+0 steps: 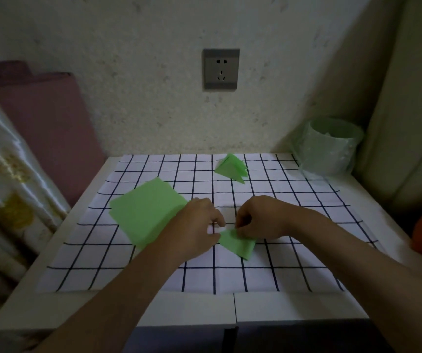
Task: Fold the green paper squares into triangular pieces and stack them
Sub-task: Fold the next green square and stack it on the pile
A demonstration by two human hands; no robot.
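Head view: nearest, in the lower frame, the white table (179,309) carried a checked cloth (255,276). At centre frame both hands worked one folded piece (238,244) lying on the cloth. The left hand (199,222) had its fingers curled at the piece's left corner and seemed to grip it there, though the contact was partly hidden. The right hand (258,217) pinched the upper edge with bent fingers.

To do this fold well, the edges should probably be matched before pressing. One hand would pin the corner while the other ran a fingertip along the crease, so the layers did not slip on the cloth.

Left of centre, touching the left forearm, lay the stack of green squares (146,210), unfolded. A careless elbow could shift it. Further up, right of centre, the finished triangles (231,168) sat in a small pile, well apart from the hands, with bare cloth between, so nothing seemed to block carrying the piece there.

At the upper right stood a lined green bin (329,146), and a wall socket (221,69) was above.
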